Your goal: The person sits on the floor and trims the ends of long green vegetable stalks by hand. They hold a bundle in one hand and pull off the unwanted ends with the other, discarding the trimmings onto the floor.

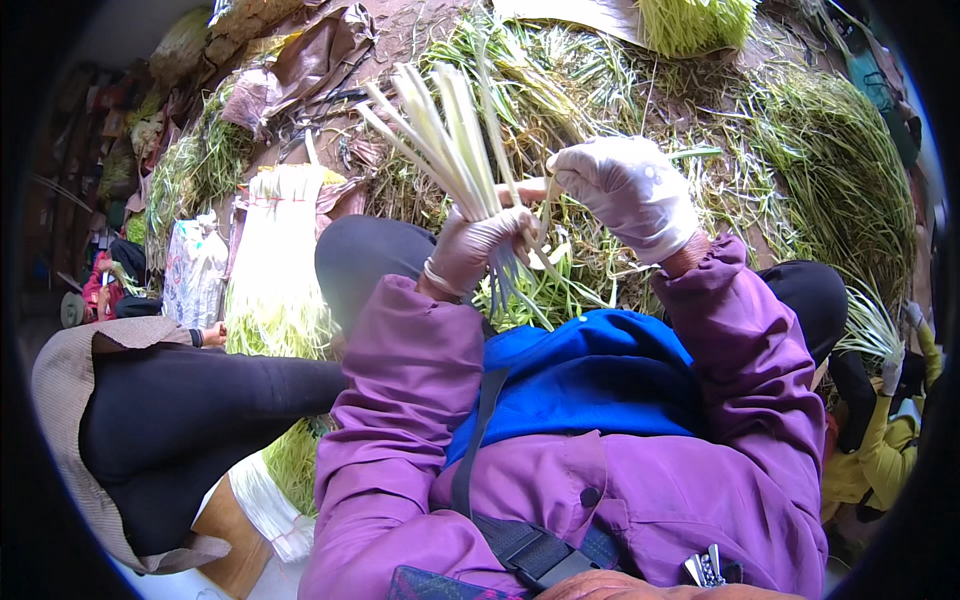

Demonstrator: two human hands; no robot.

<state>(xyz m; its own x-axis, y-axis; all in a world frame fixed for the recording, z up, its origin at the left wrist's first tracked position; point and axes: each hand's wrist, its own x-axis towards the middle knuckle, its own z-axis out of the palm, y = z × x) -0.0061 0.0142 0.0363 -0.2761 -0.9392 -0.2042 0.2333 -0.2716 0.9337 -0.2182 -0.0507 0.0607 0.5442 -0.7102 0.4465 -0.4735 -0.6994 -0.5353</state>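
In a white glove with a bare finger showing, my left hand grips a small bunch of pale leafy vegetable stalks. Their thick whitish ends fan upward, away from me, and the thin leaf ends hang below the fist. My right hand, also in a white glove, is just right of the bunch. Its curled thumb and fingers pinch a thin, limp leaf strand that runs down toward the left fist. Both hands are above my lap, where a blue cloth lies.
Loose trimmed leaves cover the ground ahead, with a big heap of greens to the right. Tied pale stalks lie on the left beside a white plastic bag. A person's dark-trousered leg is close at left; another person in yellow is at right.
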